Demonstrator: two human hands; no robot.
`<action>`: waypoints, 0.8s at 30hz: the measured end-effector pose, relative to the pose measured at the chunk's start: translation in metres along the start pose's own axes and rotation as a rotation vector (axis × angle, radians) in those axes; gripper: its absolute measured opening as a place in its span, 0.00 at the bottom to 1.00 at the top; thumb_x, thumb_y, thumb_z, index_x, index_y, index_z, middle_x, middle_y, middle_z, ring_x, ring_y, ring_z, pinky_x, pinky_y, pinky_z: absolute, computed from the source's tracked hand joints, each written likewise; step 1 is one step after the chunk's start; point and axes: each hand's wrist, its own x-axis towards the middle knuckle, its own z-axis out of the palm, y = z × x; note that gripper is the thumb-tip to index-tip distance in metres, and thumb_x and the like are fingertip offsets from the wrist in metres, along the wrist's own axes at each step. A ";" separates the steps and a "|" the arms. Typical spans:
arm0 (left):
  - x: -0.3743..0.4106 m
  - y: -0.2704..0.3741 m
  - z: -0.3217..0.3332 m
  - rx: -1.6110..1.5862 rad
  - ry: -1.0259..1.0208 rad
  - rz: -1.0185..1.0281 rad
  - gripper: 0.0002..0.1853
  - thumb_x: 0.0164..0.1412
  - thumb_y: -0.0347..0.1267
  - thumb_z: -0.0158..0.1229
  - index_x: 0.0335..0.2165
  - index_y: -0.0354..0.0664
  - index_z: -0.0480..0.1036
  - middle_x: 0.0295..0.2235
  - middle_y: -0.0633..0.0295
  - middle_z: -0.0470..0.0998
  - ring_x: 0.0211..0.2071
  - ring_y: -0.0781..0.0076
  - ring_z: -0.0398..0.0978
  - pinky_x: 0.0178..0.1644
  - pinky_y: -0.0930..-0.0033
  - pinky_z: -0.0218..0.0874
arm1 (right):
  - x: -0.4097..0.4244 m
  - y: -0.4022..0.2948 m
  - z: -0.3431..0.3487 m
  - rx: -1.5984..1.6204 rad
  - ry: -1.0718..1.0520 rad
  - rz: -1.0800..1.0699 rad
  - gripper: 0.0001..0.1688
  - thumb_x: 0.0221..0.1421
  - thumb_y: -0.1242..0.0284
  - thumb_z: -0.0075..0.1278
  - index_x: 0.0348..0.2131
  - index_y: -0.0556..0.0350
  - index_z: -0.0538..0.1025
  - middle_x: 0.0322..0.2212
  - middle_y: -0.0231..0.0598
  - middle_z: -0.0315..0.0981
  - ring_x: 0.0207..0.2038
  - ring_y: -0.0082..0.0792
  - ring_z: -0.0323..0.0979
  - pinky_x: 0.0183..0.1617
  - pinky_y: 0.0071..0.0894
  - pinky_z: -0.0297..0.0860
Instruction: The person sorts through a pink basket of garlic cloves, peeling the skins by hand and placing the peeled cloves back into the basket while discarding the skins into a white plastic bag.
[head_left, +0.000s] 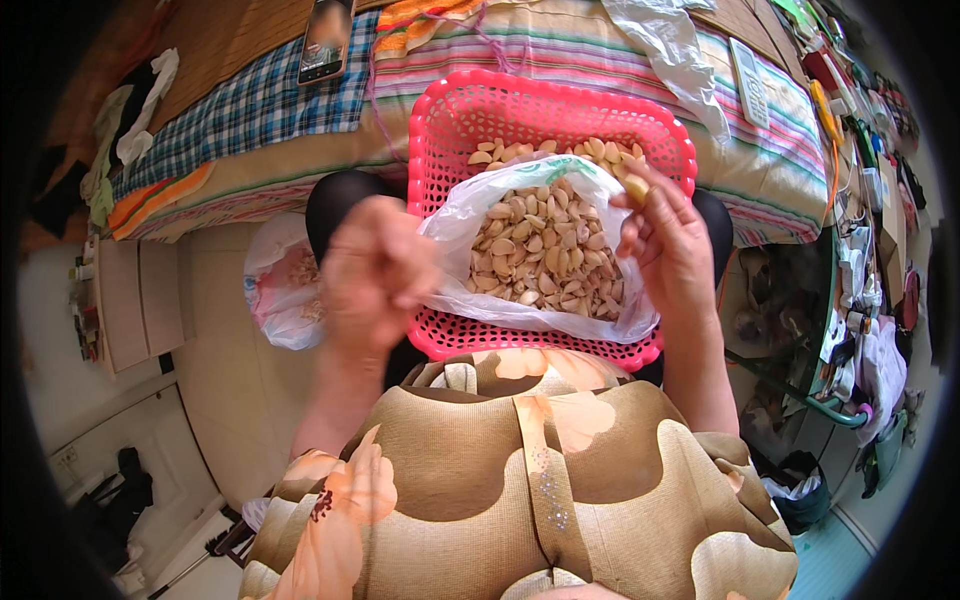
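Observation:
A pink perforated plastic basket (555, 90) rests on my lap. In it lies an open white plastic bag (450, 225) full of unpeeled garlic cloves (540, 247). Behind the bag, several peeled garlic cloves (600, 152) lie along the basket's far side. My right hand (667, 232) is over the bag's right edge, a peeled clove (636, 187) pinched between its thumb and fingers. My left hand (382, 270) is blurred and curled at the basket's left edge; whether it holds anything cannot be told.
A bed with a striped cloth (772, 172) stands ahead, bearing a phone (326, 41), a checked cloth (255, 120), a white plastic bag (667, 52) and a white remote control (748, 82). On the floor at left sits a bag with garlic skins (281, 300). Cluttered shelving (847, 300) is at right.

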 end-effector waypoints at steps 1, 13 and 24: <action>-0.002 0.021 -0.006 0.006 0.017 0.096 0.18 0.64 0.42 0.42 0.21 0.44 0.61 0.14 0.72 0.51 0.13 0.85 0.47 0.14 0.82 0.44 | 0.005 -0.009 0.005 -0.057 0.059 -0.066 0.26 0.61 0.68 0.40 0.55 0.59 0.58 0.37 0.50 0.72 0.26 0.24 0.73 0.27 0.20 0.74; -0.081 0.097 -0.241 1.265 1.264 0.274 0.20 0.57 0.44 0.55 0.19 0.40 0.67 0.17 0.72 0.65 0.17 0.87 0.58 0.18 0.80 0.51 | -0.013 -0.012 -0.006 -0.360 0.092 -0.039 0.15 0.59 0.71 0.44 0.43 0.62 0.71 0.31 0.39 0.75 0.26 0.18 0.71 0.27 0.16 0.70; -0.068 0.063 -0.249 1.992 1.001 0.248 0.30 0.55 0.43 0.55 0.52 0.39 0.62 0.51 0.50 0.64 0.48 0.58 0.67 0.51 0.64 0.58 | -0.032 -0.002 -0.004 -0.565 -0.020 0.173 0.13 0.58 0.74 0.45 0.42 0.58 0.72 0.33 0.30 0.74 0.28 0.16 0.70 0.31 0.16 0.67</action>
